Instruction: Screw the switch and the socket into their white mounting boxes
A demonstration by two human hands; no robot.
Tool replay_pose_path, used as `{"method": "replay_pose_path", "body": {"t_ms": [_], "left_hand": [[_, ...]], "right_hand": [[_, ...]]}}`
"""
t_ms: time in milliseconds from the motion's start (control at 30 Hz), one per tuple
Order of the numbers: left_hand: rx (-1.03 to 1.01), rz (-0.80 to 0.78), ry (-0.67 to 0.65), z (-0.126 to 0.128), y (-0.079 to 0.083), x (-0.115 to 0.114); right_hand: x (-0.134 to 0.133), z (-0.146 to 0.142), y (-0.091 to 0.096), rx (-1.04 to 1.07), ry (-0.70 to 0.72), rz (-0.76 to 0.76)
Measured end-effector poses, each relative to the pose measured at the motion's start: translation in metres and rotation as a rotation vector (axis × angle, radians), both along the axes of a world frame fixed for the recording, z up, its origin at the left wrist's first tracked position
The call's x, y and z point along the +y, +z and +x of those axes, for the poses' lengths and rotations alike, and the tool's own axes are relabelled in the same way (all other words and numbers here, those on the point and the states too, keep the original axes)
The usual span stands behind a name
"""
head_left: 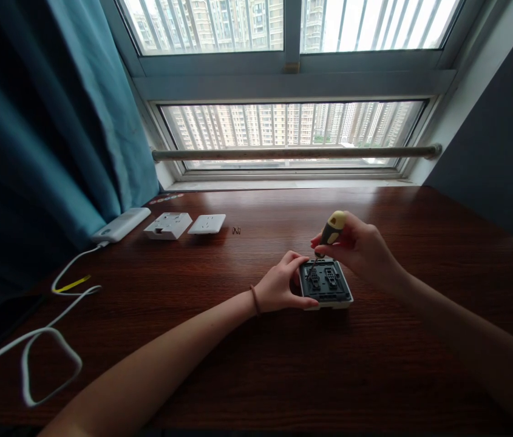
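Observation:
A wall socket (pixel 329 290) with a dark inner face and a white edge lies on the wooden table. My left hand (pixel 286 284) grips it along its left side, thumb at the near edge and fingers at the far corner. In my right hand (pixel 363 246) is a screwdriver (pixel 331 229) with a yellow and dark handle, held tilted above the socket. Its thin shaft points down to the left part of the dark face. Whether the tip touches a screw is too small to tell.
Back left on the table (pixel 238 364) are a white mounting box (pixel 169 226), a white socket cover plate (pixel 207 224) and some small screws (pixel 237 230). A white power strip (pixel 122 224) and its looping cable (pixel 51 331) lie at the left, beside a blue curtain (pixel 101 121).

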State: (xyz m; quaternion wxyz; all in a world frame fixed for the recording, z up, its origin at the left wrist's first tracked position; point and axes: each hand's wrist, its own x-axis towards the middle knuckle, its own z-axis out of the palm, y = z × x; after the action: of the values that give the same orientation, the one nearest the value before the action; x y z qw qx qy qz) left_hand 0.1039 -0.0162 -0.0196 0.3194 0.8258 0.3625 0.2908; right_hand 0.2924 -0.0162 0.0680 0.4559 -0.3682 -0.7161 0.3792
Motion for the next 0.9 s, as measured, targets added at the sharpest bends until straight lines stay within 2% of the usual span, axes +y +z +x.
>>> {"method": "replay_pose_path", "body": {"t_ms": [167,233,467,600,667,767,900], "left_hand": [[0.001,0.016,0.018,0.000,0.000,0.000],[0.000,0.013,0.014,0.000,0.000,0.000],[0.002,0.003,-0.016,0.000,0.003,-0.001],[0.012,0.010,-0.001,0.000,0.004,-0.002],[0.015,0.010,-0.001,0.000,0.003,-0.002],[0.022,0.021,-0.011,-0.002,-0.002,-0.001],[-0.034,0.007,-0.017,-0.005,-0.008,0.007]], "right_hand": [[-0.004,-0.011,-0.010,-0.143,-0.419,0.203],[-0.004,-0.012,-0.013,-0.150,-0.520,0.242],[-0.002,-0.016,-0.022,-0.013,-0.588,0.229],[0.005,-0.014,-0.015,0.151,-0.637,0.195],[0.012,-0.007,-0.010,0.283,-0.579,0.120],[0.021,0.013,-0.011,0.531,-0.393,-0.137],[0.026,0.051,-0.041,0.667,-0.253,-0.484]]}}
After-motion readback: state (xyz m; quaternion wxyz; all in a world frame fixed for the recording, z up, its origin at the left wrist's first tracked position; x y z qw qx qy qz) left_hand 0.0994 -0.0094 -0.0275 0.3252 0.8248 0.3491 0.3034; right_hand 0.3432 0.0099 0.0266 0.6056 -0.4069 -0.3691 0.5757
